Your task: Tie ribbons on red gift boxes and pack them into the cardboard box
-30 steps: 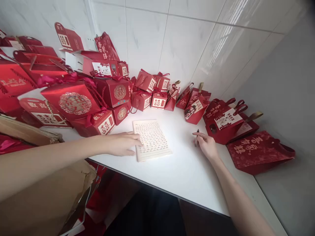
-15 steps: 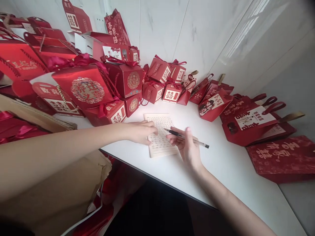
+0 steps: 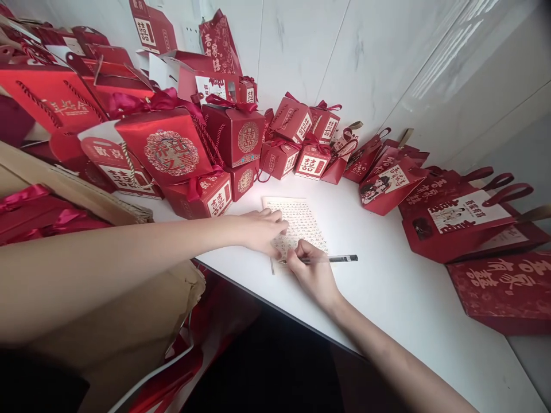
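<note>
Head view: the right hand [image 3: 316,272] has its grip closed around a black-and-clear pen [image 3: 344,258], thumb and fingers pinching it near the tip. The pen lies at a low slant, its capped end pointing away to the right, its tip over the lower part of a notebook [image 3: 297,215]. Contact between tip and page cannot be confirmed at this size. The left hand [image 3: 263,230] has a relaxed, spread grip with nothing in it; its fingers rest on the left side of the page, the thumb near the pen tip. The notebook lies flat on the white table [image 3: 379,275], between the two hands, near the front edge. Its page carries close rows of small handwriting, not legible here.

To the left, red boxes are piled up, among them a ribboned red box [image 3: 172,152] with a round gold emblem, resting on another box. Behind the notebook, small red boxes [image 3: 313,165] with white labels sit two on two near the tiled wall [image 3: 310,34]. To the right stand a pointed red box [image 3: 385,186] with a printed couple and, farther along, a dark red bag [image 3: 508,287] with pale lettering, partly out of frame. The left forearm passes above a cardboard carton [image 3: 142,312], which sits beside the table
</note>
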`<action>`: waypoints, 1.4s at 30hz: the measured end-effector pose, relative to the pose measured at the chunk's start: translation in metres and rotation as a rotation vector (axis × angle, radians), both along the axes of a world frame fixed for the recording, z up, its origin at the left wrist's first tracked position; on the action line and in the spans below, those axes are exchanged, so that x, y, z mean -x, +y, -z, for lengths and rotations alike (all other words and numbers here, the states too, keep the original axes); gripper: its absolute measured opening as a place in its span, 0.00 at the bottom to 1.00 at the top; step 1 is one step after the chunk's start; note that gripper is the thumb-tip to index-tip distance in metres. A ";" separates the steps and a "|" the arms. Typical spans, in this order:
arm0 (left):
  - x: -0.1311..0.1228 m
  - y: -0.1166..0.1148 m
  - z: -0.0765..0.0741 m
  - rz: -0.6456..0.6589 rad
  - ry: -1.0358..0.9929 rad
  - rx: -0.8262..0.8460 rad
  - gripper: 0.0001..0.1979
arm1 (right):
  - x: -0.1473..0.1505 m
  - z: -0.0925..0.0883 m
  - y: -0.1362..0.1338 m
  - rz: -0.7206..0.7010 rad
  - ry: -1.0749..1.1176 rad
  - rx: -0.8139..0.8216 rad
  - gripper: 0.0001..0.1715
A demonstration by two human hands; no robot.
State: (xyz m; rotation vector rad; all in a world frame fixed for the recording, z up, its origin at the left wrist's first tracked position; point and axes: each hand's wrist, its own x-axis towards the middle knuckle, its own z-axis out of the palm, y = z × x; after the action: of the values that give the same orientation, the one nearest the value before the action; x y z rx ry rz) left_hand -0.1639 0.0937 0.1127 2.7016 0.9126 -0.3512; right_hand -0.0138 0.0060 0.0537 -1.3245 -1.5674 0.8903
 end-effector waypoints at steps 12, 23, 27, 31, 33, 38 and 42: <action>-0.005 -0.005 0.003 -0.038 -0.012 -0.047 0.28 | 0.001 0.000 0.000 0.007 -0.050 -0.010 0.17; -0.004 -0.006 0.004 -0.040 -0.013 -0.059 0.27 | 0.001 0.000 0.001 0.038 -0.033 0.005 0.17; -0.005 -0.005 0.005 -0.047 -0.021 -0.045 0.27 | 0.000 0.000 0.001 0.049 0.029 0.004 0.18; -0.002 -0.004 0.003 -0.024 -0.043 -0.057 0.25 | -0.009 -0.006 -0.001 0.112 0.240 0.016 0.18; 0.001 -0.002 0.001 0.007 -0.051 -0.049 0.23 | -0.020 -0.010 0.000 0.093 0.167 -0.048 0.15; 0.012 0.000 -0.007 0.085 -0.082 -0.054 0.19 | -0.043 -0.016 0.002 -0.235 -0.452 -0.333 0.17; 0.019 -0.005 -0.010 0.058 -0.098 -0.186 0.16 | -0.042 -0.011 0.004 -0.379 -0.692 -0.251 0.22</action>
State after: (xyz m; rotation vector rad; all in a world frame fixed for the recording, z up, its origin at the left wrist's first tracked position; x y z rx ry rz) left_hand -0.1829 0.0888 0.1227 2.8904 0.8802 -0.1501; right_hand 0.0284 0.0095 0.0643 -1.2344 -2.4369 0.4288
